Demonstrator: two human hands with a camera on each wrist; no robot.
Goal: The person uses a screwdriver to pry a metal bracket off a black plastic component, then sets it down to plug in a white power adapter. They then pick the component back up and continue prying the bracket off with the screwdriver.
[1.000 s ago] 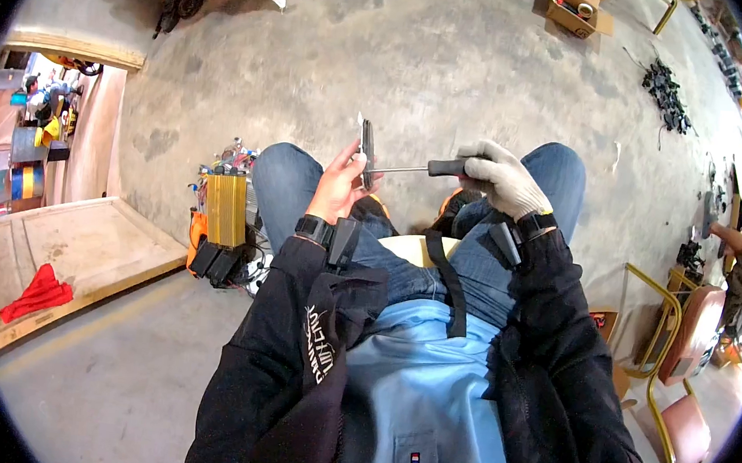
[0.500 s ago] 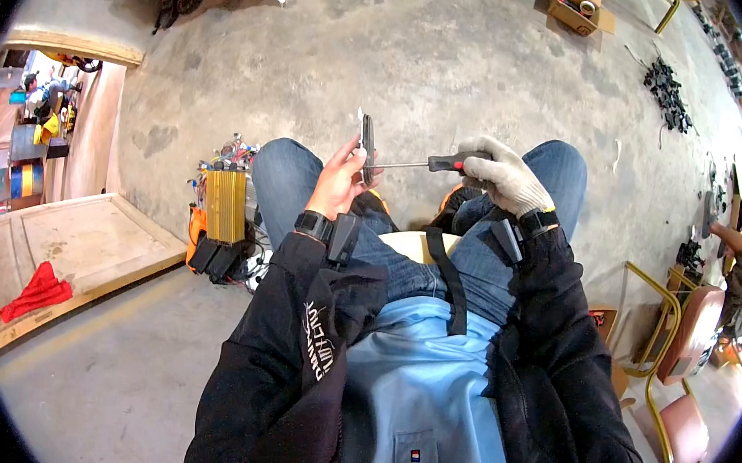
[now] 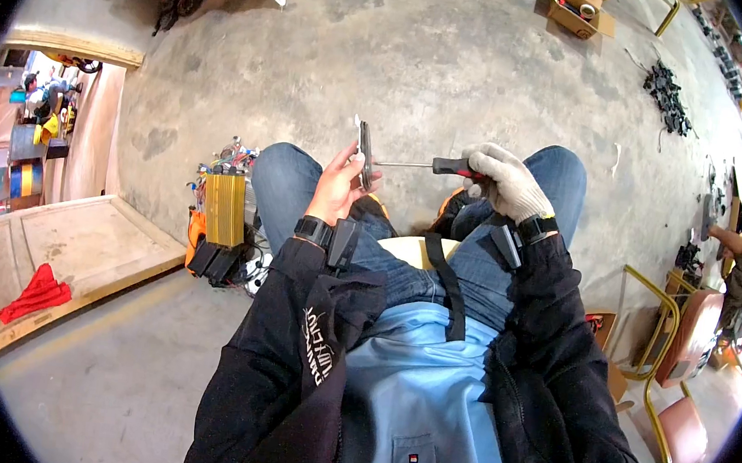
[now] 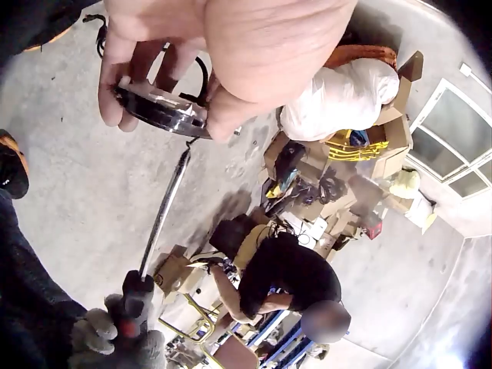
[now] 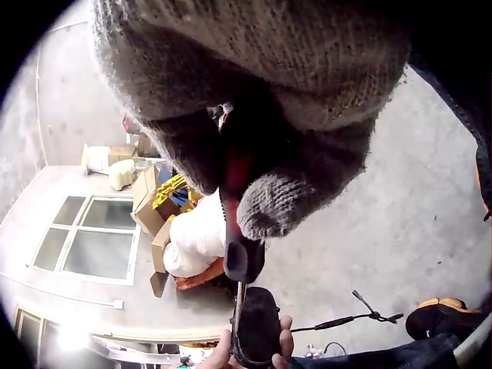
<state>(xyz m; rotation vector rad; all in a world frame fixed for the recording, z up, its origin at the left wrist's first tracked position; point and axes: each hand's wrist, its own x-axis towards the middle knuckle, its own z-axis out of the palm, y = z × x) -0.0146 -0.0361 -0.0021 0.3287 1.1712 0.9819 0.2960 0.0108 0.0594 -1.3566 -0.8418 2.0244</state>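
My bare left hand [image 3: 336, 188] pinches a dark, flat, rounded part [image 3: 364, 155] by its edges, thumb on one side and fingers on the other. In the left wrist view the part [image 4: 163, 112] shows a glossy black rim, with a thin cable behind it. My gloved right hand [image 3: 507, 183] grips the black and red handle of a screwdriver [image 3: 454, 166]. Its shaft points left at the part; in the left wrist view the screwdriver's tip [image 4: 191, 144] is at the rim. The right wrist view shows the gloved fingers [image 5: 269, 204] curled round the handle.
On the floor at my left stands a gold metal box [image 3: 225, 210] with wires, near a wooden panel [image 3: 78, 250] bearing a red cloth [image 3: 37, 293]. An open carton [image 3: 576, 9] and a black cable pile [image 3: 668, 99] lie ahead; a gold-framed chair [image 3: 693, 335] is at right.
The right hand and screwdriver have shifted slightly right, and the red on the handle has turned in view. The left hand keeps its hold on the part, nearly unmoved.
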